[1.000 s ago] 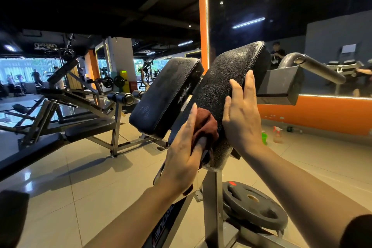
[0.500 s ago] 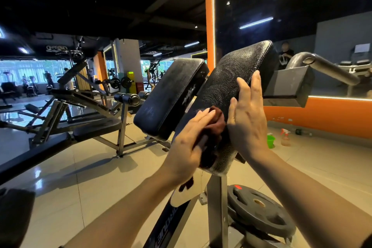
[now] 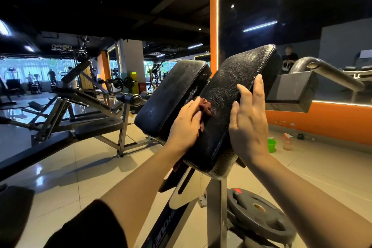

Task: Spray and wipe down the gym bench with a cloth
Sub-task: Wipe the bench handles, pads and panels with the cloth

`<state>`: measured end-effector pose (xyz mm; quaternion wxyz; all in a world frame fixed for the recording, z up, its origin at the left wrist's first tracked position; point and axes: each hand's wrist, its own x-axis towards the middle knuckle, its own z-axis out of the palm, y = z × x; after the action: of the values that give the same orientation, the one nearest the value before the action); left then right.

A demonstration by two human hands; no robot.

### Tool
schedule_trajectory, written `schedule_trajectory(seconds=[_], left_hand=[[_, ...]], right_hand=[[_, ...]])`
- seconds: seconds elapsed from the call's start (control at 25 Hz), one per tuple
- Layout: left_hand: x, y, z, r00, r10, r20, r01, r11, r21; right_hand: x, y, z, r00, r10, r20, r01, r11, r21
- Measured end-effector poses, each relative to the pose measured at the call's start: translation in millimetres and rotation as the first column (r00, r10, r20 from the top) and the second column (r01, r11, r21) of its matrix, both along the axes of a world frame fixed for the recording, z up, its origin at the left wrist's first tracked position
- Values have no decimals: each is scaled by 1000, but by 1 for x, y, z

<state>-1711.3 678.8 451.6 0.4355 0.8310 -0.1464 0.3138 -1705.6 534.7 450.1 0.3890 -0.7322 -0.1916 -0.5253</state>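
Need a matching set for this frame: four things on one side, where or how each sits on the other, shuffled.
1. cloth
2. right hand
3. weight plate
4. green bucket

a. on the floor by the orange wall
b. flat against the pad's right edge
c. low beside the bench post
d. bunched under the left hand on the black pad

Pairs: 1-d, 2-b, 3-c, 4-a
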Motion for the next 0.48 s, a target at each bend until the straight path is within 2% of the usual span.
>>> schedule_trajectory(seconds=[0.04,0.08,0.16,0.24,0.28,0.4,0.48], left_hand=[[0,-5,2,999,32,-32,-32,999,-6],[-7,-12,1,1000,10,0,-10,1000,18],[-31,-22,-11,982,-140,128,124,984,129],[-35,-15,-17,955,-243,170,209,958,195],[-23,-11,-11,960,-232,154,202,961,190],[5,-13,17,999,21,25,-22,998,54],[-4,-24,13,997,33,66,-39,995,89]], right_hand=[[0,0,0,1000,1,3,-1,1000,-3],[1,1,0,1000,5,7,-5,1000,-1],[3,0,-1,1000,25,18,-25,1000,14],[4,0,-3,999,38,25,-39,999,28],[4,0,-3,999,36,31,-37,999,30],[3,0,-2,999,26,30,-26,999,24],[4,0,-3,999,27,29,-28,999,19]])
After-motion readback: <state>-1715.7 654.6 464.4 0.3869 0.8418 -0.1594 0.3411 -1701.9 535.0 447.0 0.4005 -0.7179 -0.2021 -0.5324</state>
